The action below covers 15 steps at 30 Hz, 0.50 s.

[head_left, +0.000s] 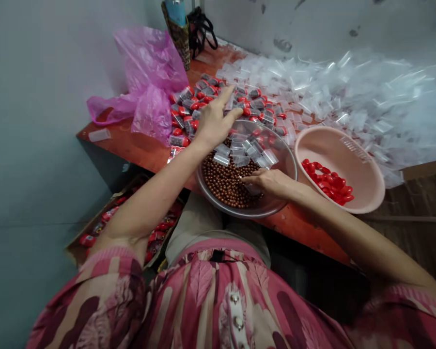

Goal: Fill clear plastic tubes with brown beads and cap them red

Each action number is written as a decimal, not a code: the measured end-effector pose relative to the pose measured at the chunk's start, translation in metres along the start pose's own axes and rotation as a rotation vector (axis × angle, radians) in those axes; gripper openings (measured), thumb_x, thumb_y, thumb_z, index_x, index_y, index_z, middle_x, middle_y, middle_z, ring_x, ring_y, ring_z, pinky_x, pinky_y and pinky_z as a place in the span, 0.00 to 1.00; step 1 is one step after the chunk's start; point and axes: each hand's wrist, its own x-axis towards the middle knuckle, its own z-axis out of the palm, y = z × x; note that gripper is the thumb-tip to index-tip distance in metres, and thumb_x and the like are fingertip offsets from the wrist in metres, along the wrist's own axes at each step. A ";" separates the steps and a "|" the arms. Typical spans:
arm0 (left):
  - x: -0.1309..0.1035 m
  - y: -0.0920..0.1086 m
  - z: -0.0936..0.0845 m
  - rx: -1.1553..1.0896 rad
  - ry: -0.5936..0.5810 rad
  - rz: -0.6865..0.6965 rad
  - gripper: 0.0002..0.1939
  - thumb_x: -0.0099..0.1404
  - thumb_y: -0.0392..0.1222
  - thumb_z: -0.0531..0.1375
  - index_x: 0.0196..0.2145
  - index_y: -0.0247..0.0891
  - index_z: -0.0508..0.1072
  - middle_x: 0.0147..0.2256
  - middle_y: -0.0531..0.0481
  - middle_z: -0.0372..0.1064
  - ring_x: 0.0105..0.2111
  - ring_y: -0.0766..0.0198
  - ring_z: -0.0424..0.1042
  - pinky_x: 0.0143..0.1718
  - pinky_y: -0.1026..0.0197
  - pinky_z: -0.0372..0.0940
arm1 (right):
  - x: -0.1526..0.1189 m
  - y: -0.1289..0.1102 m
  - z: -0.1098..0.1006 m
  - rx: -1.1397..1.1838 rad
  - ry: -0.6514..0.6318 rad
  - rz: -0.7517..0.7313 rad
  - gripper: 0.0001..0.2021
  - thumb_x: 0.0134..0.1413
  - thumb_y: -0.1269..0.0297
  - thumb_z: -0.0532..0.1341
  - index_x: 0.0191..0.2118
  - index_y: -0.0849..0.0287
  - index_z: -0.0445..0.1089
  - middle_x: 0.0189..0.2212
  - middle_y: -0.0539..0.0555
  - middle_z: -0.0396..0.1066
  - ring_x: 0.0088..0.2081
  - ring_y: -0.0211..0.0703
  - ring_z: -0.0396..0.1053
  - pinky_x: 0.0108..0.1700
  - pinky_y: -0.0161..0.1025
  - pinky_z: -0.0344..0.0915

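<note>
The person's left hand [217, 116] reaches over the red-capped tubes [189, 104] beyond the metal bowl [241, 213], its fingers spread and apparently grasping nothing. The right hand [269, 183] is down in the bowl, fingertips among the brown beads [218, 184]; a clear piece shows beneath it, but whether the fingers grip it cannot be told. The bowl is the likeliest source of trouble: its near rim appears to reach past the edge of the red table [319, 232], above the lap, so a firm push down on that side could tip it and send beads to the floor. Loose clear tubes [254, 150] lie on the beads against the far side, where a broad sweep of the right hand might bury some. The left forearm crosses the bowl's left side, and a dragging wrist could knock capped tubes back in. To the right, the pink basin [370, 179] of red caps [329, 184] sits just beside the bowl, under the right forearm's path; a bumped rim could shift it. The large heap of clear tubes [349, 97] behind looks loose enough to slide into the basin if nudged.
</note>
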 end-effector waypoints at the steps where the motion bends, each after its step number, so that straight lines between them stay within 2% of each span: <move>1: -0.005 0.001 0.000 -0.023 -0.026 0.012 0.24 0.61 0.35 0.63 0.56 0.31 0.70 0.55 0.47 0.72 0.56 0.56 0.70 0.59 0.55 0.60 | 0.004 -0.003 0.002 -0.029 -0.011 0.029 0.26 0.56 0.75 0.55 0.60 0.53 0.66 0.48 0.58 0.75 0.44 0.48 0.75 0.37 0.36 0.67; 3: -0.026 0.000 -0.002 -0.080 -0.082 0.003 0.20 0.59 0.35 0.64 0.50 0.35 0.75 0.50 0.48 0.76 0.52 0.56 0.74 0.57 0.56 0.64 | 0.011 -0.005 0.005 -0.053 -0.021 0.128 0.25 0.57 0.68 0.58 0.61 0.59 0.63 0.47 0.62 0.75 0.44 0.52 0.75 0.37 0.38 0.67; 5: -0.054 -0.002 -0.006 -0.093 -0.111 -0.032 0.16 0.60 0.36 0.64 0.47 0.36 0.78 0.46 0.46 0.78 0.48 0.55 0.77 0.53 0.54 0.69 | 0.016 -0.004 0.007 -0.067 -0.061 0.234 0.24 0.57 0.60 0.61 0.57 0.63 0.66 0.44 0.64 0.76 0.43 0.55 0.75 0.38 0.40 0.67; 8: -0.087 -0.009 -0.012 -0.098 -0.079 -0.063 0.14 0.62 0.37 0.63 0.45 0.37 0.79 0.45 0.46 0.79 0.46 0.57 0.78 0.51 0.55 0.71 | 0.018 -0.004 0.004 -0.053 -0.170 0.314 0.19 0.55 0.55 0.62 0.51 0.58 0.71 0.44 0.61 0.76 0.43 0.54 0.74 0.37 0.40 0.65; 9: -0.094 -0.011 -0.013 -0.111 -0.062 -0.069 0.14 0.62 0.38 0.62 0.45 0.37 0.79 0.45 0.46 0.79 0.45 0.58 0.78 0.51 0.56 0.71 | 0.017 -0.004 0.002 -0.047 -0.187 0.307 0.17 0.56 0.56 0.62 0.50 0.56 0.71 0.44 0.58 0.76 0.43 0.52 0.74 0.37 0.39 0.65; 11: -0.102 -0.017 -0.013 -0.167 -0.031 -0.089 0.14 0.63 0.40 0.62 0.46 0.38 0.79 0.44 0.47 0.79 0.44 0.60 0.78 0.49 0.57 0.72 | 0.013 -0.007 -0.003 -0.120 -0.143 0.246 0.14 0.60 0.61 0.59 0.50 0.54 0.71 0.45 0.56 0.75 0.43 0.50 0.73 0.35 0.38 0.63; 13: -0.104 -0.022 -0.009 -0.247 -0.005 -0.128 0.14 0.64 0.42 0.61 0.46 0.38 0.78 0.43 0.47 0.79 0.40 0.61 0.79 0.43 0.60 0.75 | 0.010 -0.012 -0.006 -0.259 -0.060 0.168 0.14 0.63 0.70 0.53 0.49 0.60 0.72 0.45 0.61 0.74 0.45 0.51 0.71 0.35 0.39 0.62; 15: -0.105 -0.025 -0.005 -0.321 0.024 -0.157 0.15 0.64 0.43 0.60 0.46 0.37 0.78 0.43 0.46 0.79 0.37 0.62 0.80 0.36 0.63 0.76 | 0.012 -0.018 -0.006 -0.351 -0.039 0.091 0.15 0.62 0.76 0.49 0.43 0.67 0.73 0.42 0.67 0.73 0.46 0.54 0.69 0.35 0.41 0.61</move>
